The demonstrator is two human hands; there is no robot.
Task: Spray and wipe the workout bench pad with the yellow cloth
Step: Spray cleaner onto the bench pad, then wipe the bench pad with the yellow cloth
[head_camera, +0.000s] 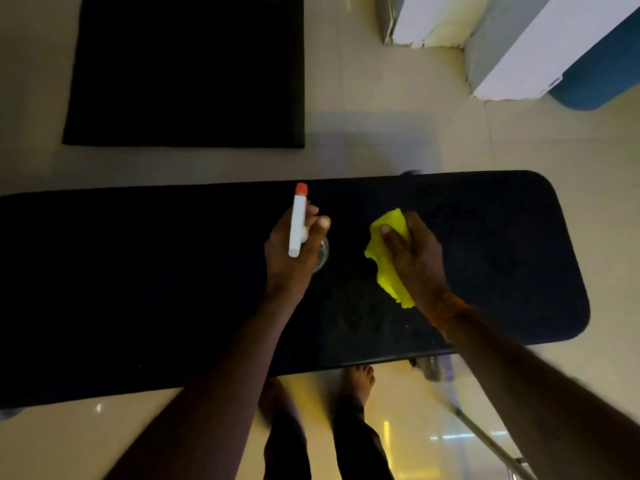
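The black workout bench pad (138,278) stretches across the middle of the view. My left hand (289,258) is wrapped around a spray bottle (298,223) with a white head and an orange nozzle, held above the pad's centre and pointing away from me. My right hand (414,254) presses the crumpled yellow cloth (386,261) flat against the pad, just right of the bottle. Faint wet smears show on the pad below the cloth.
A black floor mat (187,71) lies on the tiled floor beyond the bench. White and grey panels (519,46) and a blue object (602,77) stand at the far right. My bare feet (360,379) and a metal bench leg (485,441) are below the pad's near edge.
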